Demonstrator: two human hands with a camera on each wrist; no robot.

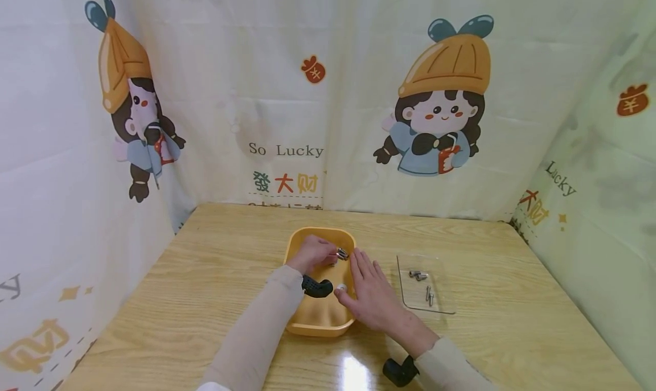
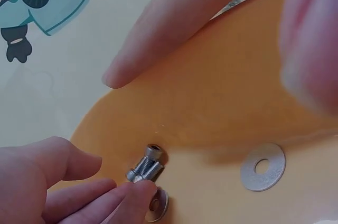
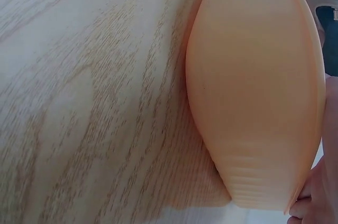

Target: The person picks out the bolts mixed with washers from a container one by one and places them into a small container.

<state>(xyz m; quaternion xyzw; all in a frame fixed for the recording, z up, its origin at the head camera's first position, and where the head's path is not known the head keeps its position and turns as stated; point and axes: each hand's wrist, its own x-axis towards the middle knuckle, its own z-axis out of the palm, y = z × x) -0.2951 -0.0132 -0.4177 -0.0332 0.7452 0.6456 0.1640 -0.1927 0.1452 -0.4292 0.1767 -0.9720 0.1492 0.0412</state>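
Observation:
Inside an orange plastic bin [image 1: 321, 329], my left hand [image 1: 314, 253] reaches toward its far right part. In the left wrist view, the left fingertips are right at several small socket-head screws [image 2: 146, 166], with the thumb held apart from the fingers. A washer [image 2: 159, 206] lies partly behind those fingertips. A larger flat washer [image 2: 262, 167] lies on the bin floor. My right hand [image 1: 373, 295] rests over the bin's right rim, fingers straight along it and thumb on the inner side. The right wrist view shows mostly the bin's outer wall [image 3: 253, 76].
On the wooden table [image 1: 230, 248], right of the bin, a clear shallow tray [image 1: 410, 300] holds several screws [image 1: 421, 276]. Printed curtains [image 1: 353, 112] hang behind the table and at both sides. A black wrist device [image 1: 318, 288] overlaps the bin.

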